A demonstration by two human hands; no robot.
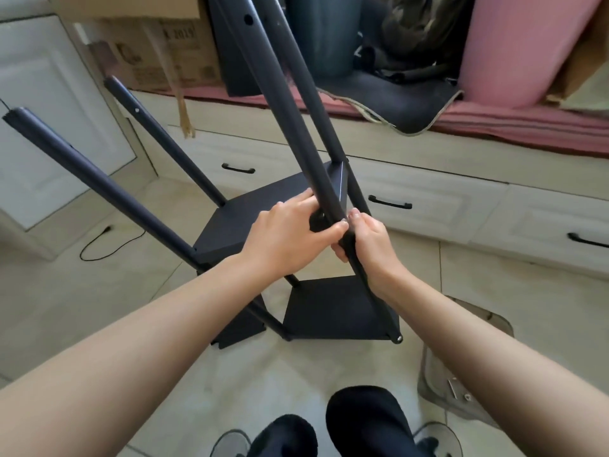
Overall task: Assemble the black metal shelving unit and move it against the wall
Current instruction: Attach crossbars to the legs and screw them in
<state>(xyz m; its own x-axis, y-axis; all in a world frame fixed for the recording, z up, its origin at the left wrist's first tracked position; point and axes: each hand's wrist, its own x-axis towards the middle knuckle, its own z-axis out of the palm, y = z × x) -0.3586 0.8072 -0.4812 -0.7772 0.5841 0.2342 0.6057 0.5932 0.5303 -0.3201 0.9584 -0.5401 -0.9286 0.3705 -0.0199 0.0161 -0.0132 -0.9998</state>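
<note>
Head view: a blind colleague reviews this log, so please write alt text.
Both hands grip one black pole of a half-built black shelving unit on a tiled floor: left hand at the shelf joint, right hand lower. Cream drawers stand behind.

Cardboard box, pink roll, drawers.

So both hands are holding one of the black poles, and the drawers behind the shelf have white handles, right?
Not quite: the head view shows black drawer handles, not white. The rest holds: the left hand and right hand both hold a black pole of the shelf.
</note>
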